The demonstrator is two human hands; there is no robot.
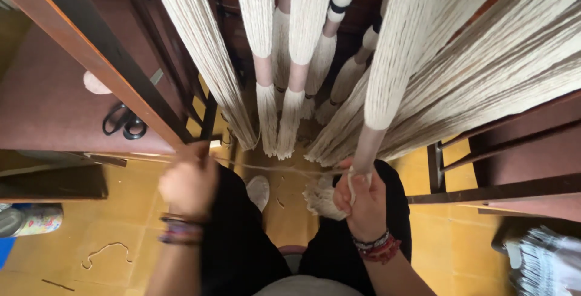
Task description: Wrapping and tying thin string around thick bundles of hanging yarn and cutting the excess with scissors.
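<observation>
Several long bobbins wound with cream yarn (302,48) hang down in front of me on pinkish rods. My right hand (362,198) grips the lower end of one rod (367,148) together with a tuft of cream yarn (321,200). A single thin strand (272,167) runs from there across to my left hand (189,182), which is closed around it, pulled out to the left near the wooden frame. Both wrists wear beaded bracelets.
A dark wooden frame beam (109,60) slants across the upper left, with black scissors (124,120) on a brown shelf behind it. More wooden rails (502,187) stand on the right. Yellow tiled floor (115,235) carries loose thread scraps. A patterned cup (30,220) lies far left.
</observation>
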